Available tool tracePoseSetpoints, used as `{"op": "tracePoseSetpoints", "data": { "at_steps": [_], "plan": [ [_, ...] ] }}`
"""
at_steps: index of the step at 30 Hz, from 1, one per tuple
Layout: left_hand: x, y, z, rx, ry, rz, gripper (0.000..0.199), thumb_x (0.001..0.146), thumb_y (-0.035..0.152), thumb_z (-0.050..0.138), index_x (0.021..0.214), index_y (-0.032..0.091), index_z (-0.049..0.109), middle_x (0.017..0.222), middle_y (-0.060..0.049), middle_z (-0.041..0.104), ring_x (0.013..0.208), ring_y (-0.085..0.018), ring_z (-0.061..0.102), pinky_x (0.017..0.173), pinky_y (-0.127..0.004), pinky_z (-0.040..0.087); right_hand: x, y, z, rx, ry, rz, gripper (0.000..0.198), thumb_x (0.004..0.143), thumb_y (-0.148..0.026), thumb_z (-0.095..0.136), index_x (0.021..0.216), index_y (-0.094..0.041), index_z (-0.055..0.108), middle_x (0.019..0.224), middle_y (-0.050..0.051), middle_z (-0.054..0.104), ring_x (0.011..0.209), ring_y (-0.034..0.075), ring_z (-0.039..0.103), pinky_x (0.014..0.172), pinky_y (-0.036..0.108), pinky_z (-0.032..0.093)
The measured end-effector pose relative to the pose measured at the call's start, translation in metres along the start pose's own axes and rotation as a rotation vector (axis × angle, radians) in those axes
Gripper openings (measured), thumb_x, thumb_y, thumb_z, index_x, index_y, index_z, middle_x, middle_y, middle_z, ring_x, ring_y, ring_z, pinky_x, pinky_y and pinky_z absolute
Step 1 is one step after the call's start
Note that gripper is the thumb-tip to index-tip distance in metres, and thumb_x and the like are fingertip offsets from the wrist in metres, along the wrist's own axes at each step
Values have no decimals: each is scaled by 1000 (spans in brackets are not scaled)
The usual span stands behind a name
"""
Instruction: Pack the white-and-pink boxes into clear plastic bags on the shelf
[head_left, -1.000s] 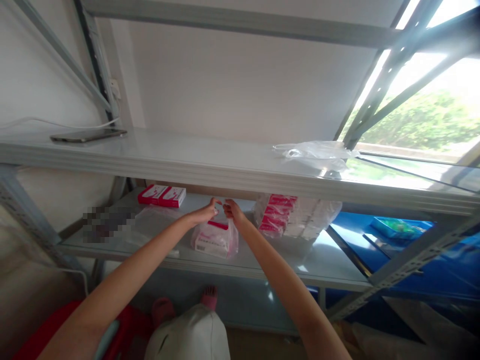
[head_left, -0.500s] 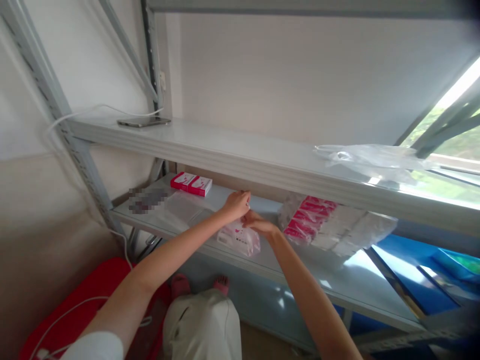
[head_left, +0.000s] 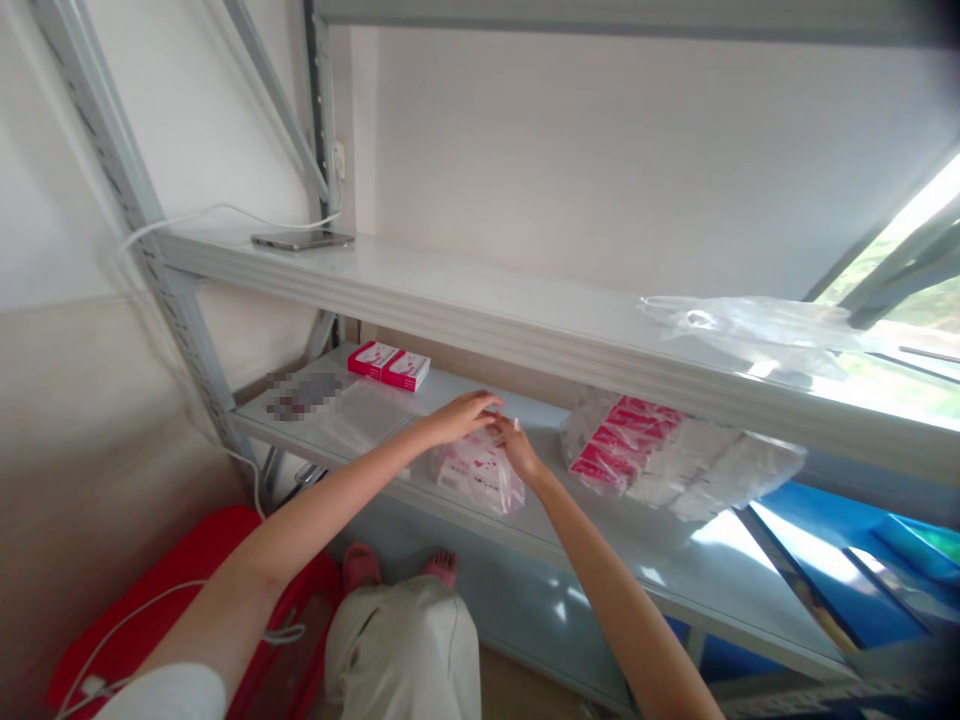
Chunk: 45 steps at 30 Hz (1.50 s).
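1. Red bin (head_left: 187,580): on the floor at lower left, a white cable trailing across it.
2. Phone (head_left: 302,239): flat on the upper shelf (head_left: 465,300), its cable running off to the left upright.
3. Two boxes (head_left: 388,365): red and white, side by side at the back of the lower shelf (head_left: 675,570), well apart from our hands.
4. Flat clear sleeves (head_left: 360,415): just left of our hands, lying on the lower shelf.
5. Left hand (head_left: 459,416): over the top of the small bag (head_left: 480,475), fingers spread and loosely curled on the plastic. We cannot tell whether it pinches the film or only rests there.
6. Small bag: clear plastic with a red-and-white box inside, sitting mid lower shelf near the front edge. We judge it light; the film is soft and slippery, the box inside stiff. The gathered neck at the top looks the best place to take hold, or the box itself through the film.
7. Right hand (head_left: 520,452): touching the bag's upper right side, fingertips meeting the left hand's. Whether it grips is unclear.
8. Large bag (head_left: 675,465): stacked red-and-white boxes in clear plastic, to the right on the same shelf.
9. Loose bag (head_left: 742,325): empty-looking clear plastic on the upper shelf.
10. Change from half a second ago: our left hand sits lower, fingers opened out from a closer pinch; the bag stays put.
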<state>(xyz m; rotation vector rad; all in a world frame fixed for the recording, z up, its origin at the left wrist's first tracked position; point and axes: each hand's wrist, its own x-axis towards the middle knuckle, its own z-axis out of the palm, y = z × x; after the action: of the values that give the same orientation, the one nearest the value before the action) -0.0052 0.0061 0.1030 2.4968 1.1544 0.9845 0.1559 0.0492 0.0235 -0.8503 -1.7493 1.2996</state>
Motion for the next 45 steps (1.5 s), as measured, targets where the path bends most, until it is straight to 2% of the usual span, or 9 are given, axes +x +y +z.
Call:
{"op": "tracePoseSetpoints", "data": {
  "at_steps": [3, 6, 11, 18, 23, 28, 36, 40, 45],
  "plan": [
    [-8, -16, 7, 23, -46, -52, 21, 82, 9, 56, 98, 17, 66, 102, -7, 69, 98, -19, 63, 92, -32, 45, -2, 4, 3, 35, 42, 13, 53, 85, -61, 34, 107, -24, 64, 105, 8, 66, 93, 24, 58, 69, 32, 43],
    [-14, -24, 14, 60, 74, -76, 20, 80, 5, 56, 91, 16, 68, 105, -8, 69, 101, -19, 62, 93, -32, 45, -4, 5, 4, 52, 70, 48, 57, 83, -63, 35, 111, -22, 63, 108, 9, 64, 95, 24, 57, 71, 33, 43],
    [-21, -23, 17, 105, 198, -35, 17, 85, 9, 51, 82, 16, 66, 95, -7, 68, 93, -18, 63, 87, -32, 48, -6, -3, 5, 11, 118, 39, 57, 81, -63, 41, 111, -20, 64, 85, 5, 63, 76, 19, 55, 67, 30, 41],
    [-22, -12, 33, -87, 267, -66, 9, 89, 19, 52, 94, 19, 60, 93, -4, 63, 92, -16, 61, 87, -31, 46, -9, -2, 7, -98, 196, -88, 58, 78, -72, 38, 65, -19, 59, 52, -2, 40, 52, 13, 37, 52, 26, 32],
    [-23, -22, 64, -331, 150, -147, 72, 66, 28, 78, 127, 18, 41, 114, -11, 59, 100, -20, 60, 88, -34, 47, -11, 5, 1, -147, 246, -192, 51, 81, -68, 39, 67, -21, 53, 65, 0, 45, 61, 14, 41, 59, 27, 37],
    [-22, -36, 70, -298, 66, -227, 8, 76, 14, 60, 83, 14, 65, 85, -6, 68, 85, -19, 64, 83, -30, 46, -15, 5, -10, -309, 221, -291, 51, 82, -66, 41, 64, -21, 56, 75, 4, 48, 66, 15, 46, 66, 29, 41],
    [-24, -42, 54, -549, -3, -385, 17, 72, 9, 49, 76, 15, 64, 72, 0, 63, 75, -14, 58, 73, -25, 46, -23, -8, -17, -554, -91, -416, 28, 90, -36, 47, 82, -22, 70, 80, 5, 64, 72, 17, 59, 71, 29, 46],
    [-25, -45, 46, -643, 46, -389, 19, 79, 17, 48, 83, 13, 66, 84, -5, 66, 83, -16, 60, 79, -27, 47, -24, -8, -21, -720, -30, -507, 24, 91, -26, 46, 92, -23, 70, 91, 5, 68, 81, 17, 64, 75, 28, 49],
    [-16, -58, 61, -595, 44, -353, 24, 75, 8, 50, 89, 11, 68, 86, -6, 70, 75, -14, 62, 74, -27, 49, -24, 2, -11, -1000, 248, -513, 21, 92, -23, 46, 102, -19, 64, 92, 6, 69, 78, 16, 66, 66, 23, 48]
  ]
}}
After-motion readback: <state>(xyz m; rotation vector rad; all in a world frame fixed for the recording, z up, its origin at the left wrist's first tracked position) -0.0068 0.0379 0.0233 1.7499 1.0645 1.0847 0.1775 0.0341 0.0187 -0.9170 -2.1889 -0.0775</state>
